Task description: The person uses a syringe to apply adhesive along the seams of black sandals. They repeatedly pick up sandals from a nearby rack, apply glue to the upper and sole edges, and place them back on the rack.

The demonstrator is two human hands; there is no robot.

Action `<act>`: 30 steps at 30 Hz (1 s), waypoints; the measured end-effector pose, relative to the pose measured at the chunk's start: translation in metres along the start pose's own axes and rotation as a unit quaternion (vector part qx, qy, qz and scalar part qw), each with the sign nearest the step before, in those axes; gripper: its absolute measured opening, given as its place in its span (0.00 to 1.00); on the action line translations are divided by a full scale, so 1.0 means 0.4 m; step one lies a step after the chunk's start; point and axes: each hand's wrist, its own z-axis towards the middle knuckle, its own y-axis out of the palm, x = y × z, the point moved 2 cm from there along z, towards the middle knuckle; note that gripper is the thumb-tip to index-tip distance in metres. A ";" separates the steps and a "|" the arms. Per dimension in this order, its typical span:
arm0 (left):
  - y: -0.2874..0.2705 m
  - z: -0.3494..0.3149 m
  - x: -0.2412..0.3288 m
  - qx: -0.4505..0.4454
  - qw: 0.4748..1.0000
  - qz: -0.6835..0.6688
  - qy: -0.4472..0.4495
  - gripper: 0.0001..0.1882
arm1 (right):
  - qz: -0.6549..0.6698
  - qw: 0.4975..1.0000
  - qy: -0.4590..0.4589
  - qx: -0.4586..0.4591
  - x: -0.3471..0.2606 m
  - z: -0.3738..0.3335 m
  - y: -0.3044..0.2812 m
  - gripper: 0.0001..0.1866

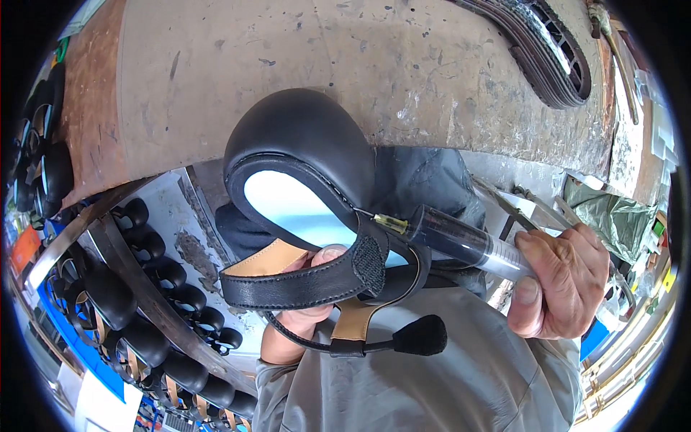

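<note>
My left hand (294,322) is closed round the ankle part of a black leather closed-toe sandal (306,126). The sandal's rounded toe points away from me by the bench edge, and a pale blue insole shows inside it. Tan lining shows on its strap (295,286), which ends in a dark fuzzy patch. A thinner strap with a black tab (421,336) hangs nearer to me. My right hand (565,284) grips a clear syringe (464,241) with dark contents. Its yellow-hubbed needle (366,214) meets the seam at the right side of the opening.
A stained brown workbench (288,57) spans the far side. A dark stack of sole-like pieces (551,61) lies on it at the far right. Racks of similar black shoes (137,309) stand low on the left. A dark green plastic bag (612,216) hangs at the right.
</note>
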 end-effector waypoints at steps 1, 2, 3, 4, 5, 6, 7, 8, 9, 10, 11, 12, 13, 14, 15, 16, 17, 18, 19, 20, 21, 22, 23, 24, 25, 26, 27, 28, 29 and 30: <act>0.001 0.001 -0.001 0.000 1.000 -0.004 0.000 0.10 | -0.001 1.000 0.000 -0.002 0.000 -0.001 -0.001 0.15; 0.001 0.002 -0.003 0.002 1.000 -0.007 0.000 0.10 | -0.002 1.000 0.000 -0.004 0.000 -0.002 -0.002 0.15; 0.003 0.004 -0.004 0.002 1.000 -0.009 0.000 0.10 | -0.002 1.000 0.001 -0.007 0.000 -0.003 -0.002 0.15; 0.003 0.004 -0.005 0.003 1.000 -0.012 0.001 0.10 | -0.002 1.000 0.002 -0.004 -0.001 -0.003 -0.002 0.15; 0.002 0.004 -0.006 0.005 1.000 -0.014 0.002 0.10 | 0.000 1.000 0.002 -0.001 -0.001 -0.004 0.000 0.15; 0.002 0.006 -0.008 0.007 1.000 -0.017 0.003 0.10 | 0.001 1.000 0.002 0.002 -0.002 -0.004 0.002 0.15; 0.002 0.008 -0.010 0.009 1.000 -0.021 0.004 0.10 | 0.014 1.000 0.011 0.007 -0.001 -0.004 0.004 0.14; 0.000 0.013 -0.008 0.008 1.000 -0.022 0.005 0.10 | 0.024 0.999 0.021 0.011 -0.001 -0.003 0.005 0.14; 0.001 0.018 -0.010 0.007 1.000 -0.027 0.005 0.11 | 0.035 0.999 0.031 0.015 -0.002 -0.002 0.005 0.14; 0.003 0.021 -0.012 0.005 1.000 -0.031 0.004 0.11 | 0.046 0.998 0.042 0.025 -0.002 -0.002 0.007 0.13; 0.004 0.024 -0.014 0.005 0.999 -0.033 0.006 0.11 | 0.059 0.996 0.053 0.036 -0.004 -0.002 0.012 0.13; 0.004 0.026 -0.015 0.006 0.999 -0.035 0.006 0.11 | 0.071 0.994 0.064 0.047 -0.004 -0.003 0.016 0.13; 0.005 0.029 -0.017 0.005 0.999 -0.037 0.006 0.11 | 0.084 0.993 0.074 0.047 -0.006 -0.006 0.018 0.13; 0.006 0.030 -0.020 0.004 0.999 -0.039 0.005 0.11 | 0.096 0.991 0.085 0.047 -0.008 -0.010 0.017 0.13; 0.008 0.031 -0.021 0.003 0.999 -0.040 0.005 0.11 | 0.107 0.989 0.096 0.046 -0.010 -0.012 0.017 0.13; 0.007 0.033 -0.020 0.001 0.999 -0.040 0.005 0.11 | 0.101 0.989 0.094 0.049 -0.013 -0.011 0.017 0.13; 0.005 0.033 -0.023 0.003 0.999 -0.040 0.005 0.11 | 0.095 0.990 0.090 0.048 -0.016 -0.009 0.017 0.13; 0.003 0.030 -0.023 0.005 0.999 -0.041 0.006 0.12 | 0.089 0.991 0.087 0.048 -0.019 -0.006 0.017 0.13; -0.003 0.028 -0.020 0.007 0.999 -0.040 0.007 0.12 | 0.084 0.992 0.080 0.044 -0.022 -0.003 0.018 0.13; -0.002 0.027 -0.018 0.005 0.999 -0.037 0.006 0.12 | 0.076 0.993 0.076 0.042 -0.021 -0.004 0.012 0.13; -0.001 0.029 -0.014 0.003 0.999 -0.034 0.007 0.12 | 0.068 0.994 0.073 0.040 -0.021 -0.004 0.007 0.13; 0.000 0.027 -0.009 0.001 0.999 -0.031 0.007 0.12 | 0.066 0.994 0.073 0.037 -0.020 -0.004 0.002 0.13; -0.004 0.026 -0.007 0.001 1.000 -0.029 0.008 0.12 | 0.063 0.995 0.073 0.033 -0.020 -0.007 0.001 0.13; -0.006 0.024 -0.005 0.000 1.000 -0.026 0.009 0.12 | 0.061 0.995 0.073 0.029 -0.019 -0.010 0.000 0.13; -0.007 0.025 -0.004 -0.002 1.000 -0.022 0.010 0.12 | 0.055 0.996 0.070 0.030 -0.019 -0.014 0.001 0.13; -0.009 0.023 0.002 -0.002 1.000 -0.018 0.011 0.12 | 0.049 0.996 0.067 0.030 -0.020 -0.014 -0.001 0.13; -0.010 0.018 0.008 -0.001 1.000 -0.015 0.012 0.13 | 0.044 0.996 0.065 0.030 -0.021 -0.015 -0.003 0.13; -0.009 0.016 0.012 -0.003 1.000 -0.012 0.013 0.13 | 0.043 0.996 0.066 0.028 -0.021 -0.018 -0.005 0.13; -0.011 0.013 0.012 -0.002 1.000 -0.009 0.014 0.13 | 0.043 0.997 0.067 0.025 -0.021 -0.021 -0.004 0.13; -0.012 0.008 0.011 -0.003 1.000 -0.009 0.013 0.13 | 0.042 0.997 0.069 0.022 -0.021 -0.025 -0.003 0.13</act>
